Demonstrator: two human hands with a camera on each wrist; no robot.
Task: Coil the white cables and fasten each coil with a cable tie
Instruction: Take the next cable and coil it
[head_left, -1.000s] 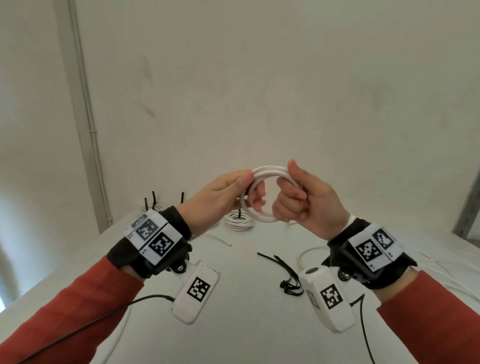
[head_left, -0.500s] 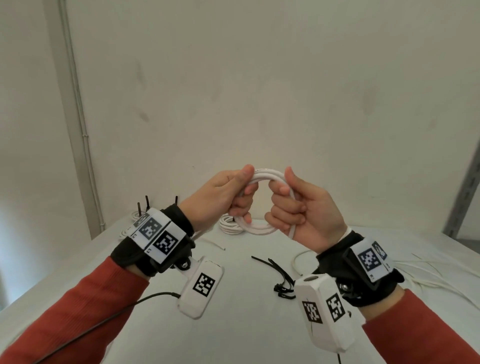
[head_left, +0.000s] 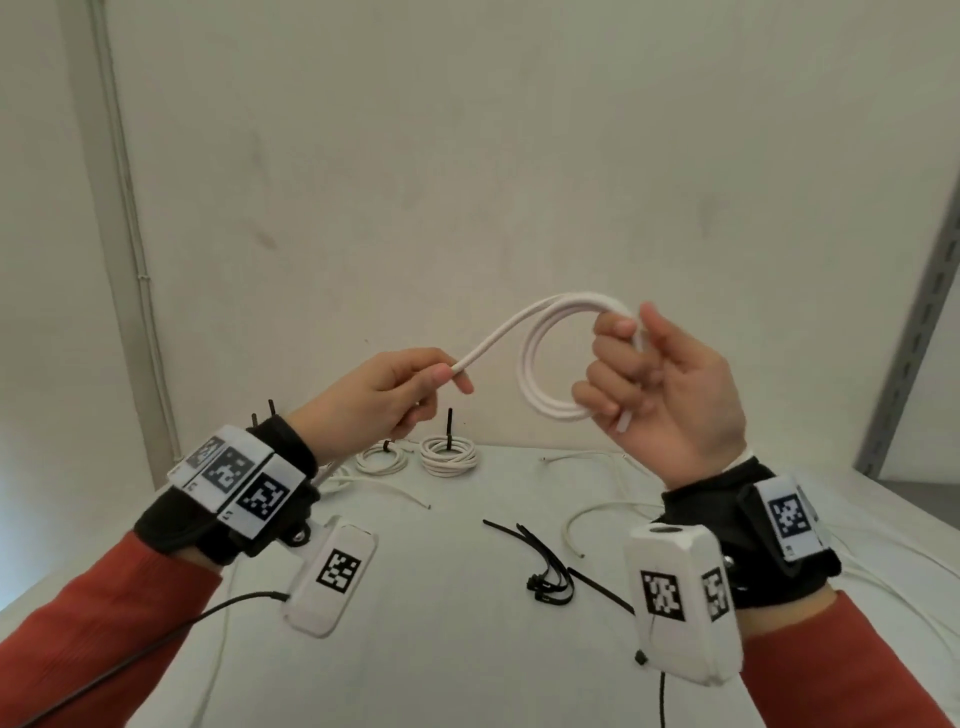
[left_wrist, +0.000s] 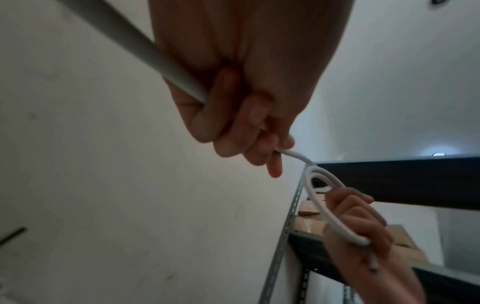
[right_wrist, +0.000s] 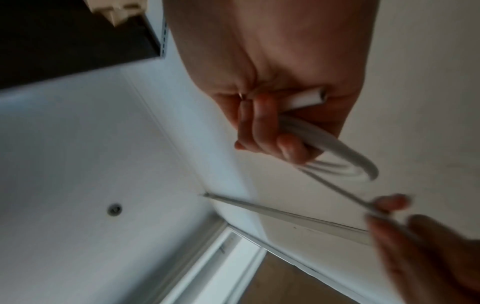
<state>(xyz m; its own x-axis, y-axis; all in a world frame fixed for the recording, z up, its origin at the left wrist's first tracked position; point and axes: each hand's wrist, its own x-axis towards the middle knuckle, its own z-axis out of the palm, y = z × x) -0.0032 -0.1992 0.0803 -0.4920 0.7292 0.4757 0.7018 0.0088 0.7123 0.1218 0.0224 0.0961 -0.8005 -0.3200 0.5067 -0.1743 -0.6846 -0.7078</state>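
Observation:
I hold a white cable coil (head_left: 540, 384) in the air above the table. My right hand (head_left: 654, 384) grips the coil's right side, its fingers curled through the loops (right_wrist: 306, 135). One cable end (right_wrist: 309, 97) sticks out below that fist. My left hand (head_left: 410, 384) pinches the cable's free strand (head_left: 498, 338), which arcs up into the coil (left_wrist: 327, 203). Two tied coils (head_left: 449, 454) with black ties lie at the table's back. A bundle of black cable ties (head_left: 550, 571) lies on the table between my wrists.
Loose white cables (head_left: 587, 519) trail over the white table (head_left: 441, 649), right and back left. A wall stands close behind the table. A grey metal shelf post (head_left: 914, 332) rises at the right. Black cords hang from my wrist cameras.
My hands have drawn apart. The left hand left the coil and moved left and down, pulling one strand out. The right hand lifted the coil up and right.

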